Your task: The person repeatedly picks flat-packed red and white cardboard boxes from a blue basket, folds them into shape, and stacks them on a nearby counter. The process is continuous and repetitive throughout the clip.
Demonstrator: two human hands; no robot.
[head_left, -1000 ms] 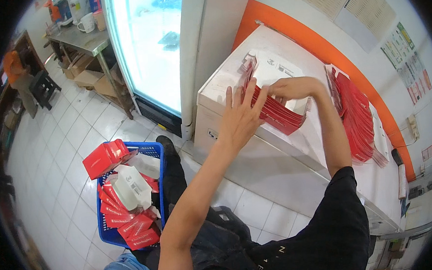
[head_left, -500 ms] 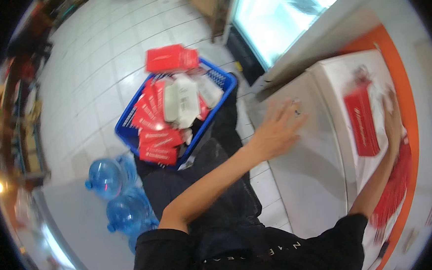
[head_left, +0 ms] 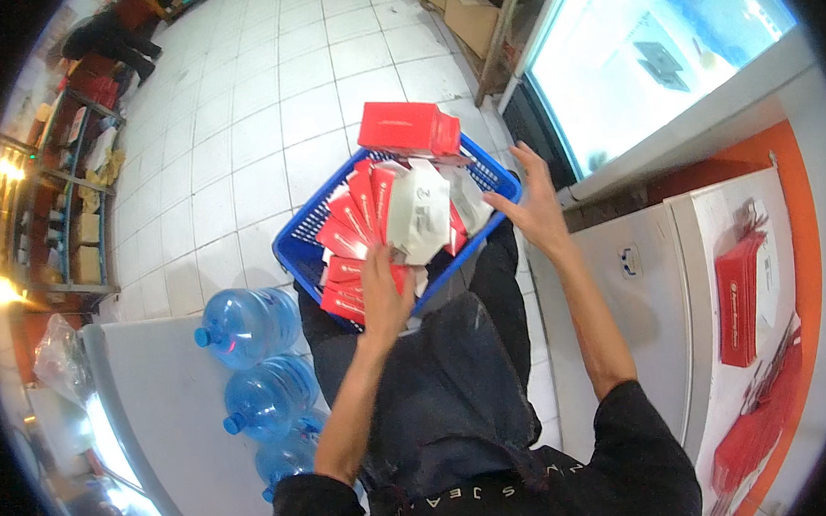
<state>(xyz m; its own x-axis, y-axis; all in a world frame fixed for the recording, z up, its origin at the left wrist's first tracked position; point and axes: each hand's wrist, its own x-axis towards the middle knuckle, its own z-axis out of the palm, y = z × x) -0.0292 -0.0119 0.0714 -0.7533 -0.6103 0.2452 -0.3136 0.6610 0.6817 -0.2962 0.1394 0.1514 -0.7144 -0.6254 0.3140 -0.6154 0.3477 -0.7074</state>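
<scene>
The left hand, at the middle of the frame, is closed around the near ends of red packets that stand in a blue basket; its fingers curl over their lower edges. The packets are flat and long, fanned side by side, their long axes running from the hand up toward the upper middle of the frame. Among them lies a white packet, tilted the same way. The right hand, just right of centre, is spread open with fingers splayed and holds nothing; its fingertips are at the basket's right rim. A red box rests on the basket's far edge, its long axis across the frame. The basket sits on the person's lap over white floor tiles. Blue water bottles lie at lower left. At right, more red packets stand on a white desk.
</scene>
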